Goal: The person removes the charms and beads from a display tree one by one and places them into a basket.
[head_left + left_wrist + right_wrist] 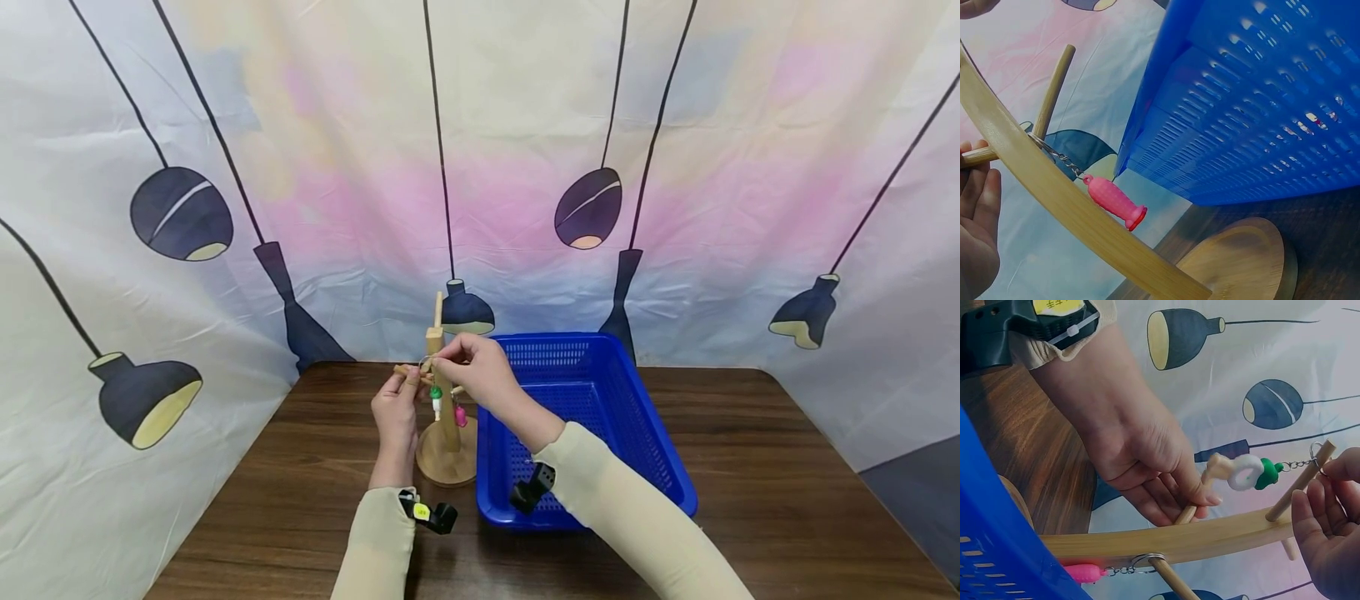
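A wooden stand with several pegs rises from a round base. With thumb and fingers, my left hand grips one peg on the stand's left side. Higher up, my right hand pinches the metal ring of a keychain at an upper peg. The ring lies at that peg's tip; whether it fully encircles it I cannot tell. This keychain's charm is green, white and beige. A pink keychain hangs by its ring from another peg.
Close to the right of the stand sits a blue plastic basket with slotted walls. A few small items show through its slots in the left wrist view. Behind the dark wooden table hangs a cloth printed with lamps.
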A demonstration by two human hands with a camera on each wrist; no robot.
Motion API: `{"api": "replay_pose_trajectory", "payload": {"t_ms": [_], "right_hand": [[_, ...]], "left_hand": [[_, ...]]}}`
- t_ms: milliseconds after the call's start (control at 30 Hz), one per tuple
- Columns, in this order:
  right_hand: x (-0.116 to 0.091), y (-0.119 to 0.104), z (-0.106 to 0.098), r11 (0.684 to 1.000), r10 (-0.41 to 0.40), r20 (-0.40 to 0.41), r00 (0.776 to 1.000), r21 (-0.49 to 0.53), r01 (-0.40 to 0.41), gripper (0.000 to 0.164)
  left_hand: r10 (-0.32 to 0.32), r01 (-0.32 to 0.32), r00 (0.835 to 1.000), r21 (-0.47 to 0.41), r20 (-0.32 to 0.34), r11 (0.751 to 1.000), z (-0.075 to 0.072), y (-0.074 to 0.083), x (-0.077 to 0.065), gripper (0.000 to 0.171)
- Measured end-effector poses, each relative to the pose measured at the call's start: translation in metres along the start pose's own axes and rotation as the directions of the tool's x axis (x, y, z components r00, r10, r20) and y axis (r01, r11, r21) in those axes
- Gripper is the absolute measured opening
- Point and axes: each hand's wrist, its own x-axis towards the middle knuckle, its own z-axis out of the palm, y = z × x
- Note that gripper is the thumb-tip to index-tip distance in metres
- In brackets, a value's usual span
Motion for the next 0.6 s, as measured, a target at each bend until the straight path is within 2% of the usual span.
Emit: {"api": "replay_pose_trajectory", "payload": {"t_ms": [167, 600], "right_hand": [[-0.0010, -0.0005, -0.0006, 1.000, -0.011, 0.013, 1.000, -0.002, 0.011, 0.009], [-0.0055, -0.0069, -0.0044, 1.000, -0.024, 0.054, 0.998, -0.018, 0.025, 0.009]], "left_hand": [[0.002, -0.002, 1.000, 0.036, -0.011, 0.999, -0.0007, -0.0005, 0.0003, 0.030], [0.012, -0.012, 1.000, 0.038, -0.001, 0.999, -0.0010, -0.0012, -0.0008, 0.027]]}}
